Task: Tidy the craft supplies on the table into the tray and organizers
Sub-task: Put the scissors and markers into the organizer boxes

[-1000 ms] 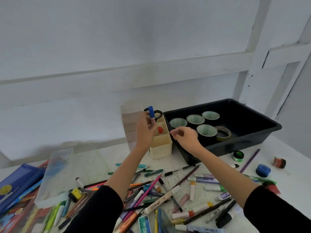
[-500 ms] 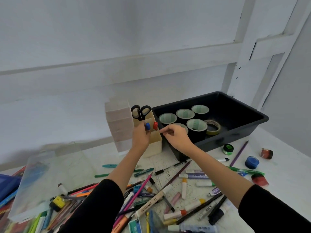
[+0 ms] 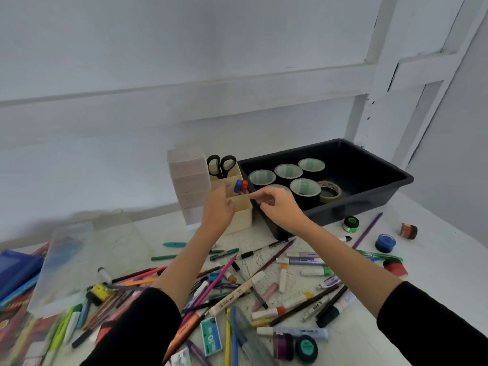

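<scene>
Plainly, the white speckled tabletop (image 3: pixel 435 273) is pushed against a pale painted wall (image 3: pixel 184 35) crossed by a raised horizontal rail (image 3: pixel 184 84), with white upright posts (image 3: pixel 380 48) at the right.

At the back of the tabletop stands a cream plastic organizer with open compartments (image 3: pixel 241 216). Just left of it is a translucent stack of small drawers (image 3: pixel 188 186), and just right of it a black rectangular plastic tray (image 3: pixel 356 208). Black-handled scissors (image 3: pixel 221 165) stand in the organizer's rear compartment. A blue-capped marker (image 3: pixel 238 186) and a red-capped marker (image 3: pixel 244 184) stand upright side by side in the compartment in front of that.

The left grip (image 3: pixel 217 207) is raised against the organizer, its fingertips just beside the blue-capped marker; I cannot tell whether it grasps anything. The right grip (image 3: pixel 277 207) has curled fingers that pinch the organizer's right wall.

Inside the tray sit black tape rolls with pale green cores (image 3: pixel 305 187) and a beige masking tape roll (image 3: pixel 330 192). A loose heap of pens, pencils and markers (image 3: pixel 237 286) covers the near tabletop. A clear plastic box (image 3: pixel 79 260) lies at the left. A green-lidded pot (image 3: pixel 350 223) and a blue pot (image 3: pixel 385 243) sit at the right.
</scene>
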